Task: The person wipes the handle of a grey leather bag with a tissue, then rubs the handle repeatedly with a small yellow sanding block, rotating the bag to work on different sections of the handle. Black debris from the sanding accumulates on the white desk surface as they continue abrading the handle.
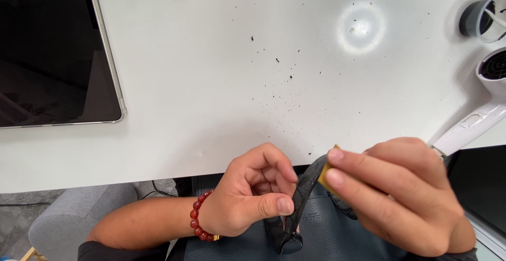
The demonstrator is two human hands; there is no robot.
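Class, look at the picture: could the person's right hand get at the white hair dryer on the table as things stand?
Probably not at once. The right hand is pinching a small yellow piece against the dark strap. The hair dryer lies close on that side, nothing between, but the grip is occupied.

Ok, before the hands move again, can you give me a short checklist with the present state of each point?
1. Left hand pinches the dark strap: ok.
2. Right hand has a grip on the small yellow piece at the strap's upper end: ok.
3. Strap free of twist: cannot tell.
4. White table clean: not ok, dark specks lie on it.
5. Hair dryer apart from both hands: ok.
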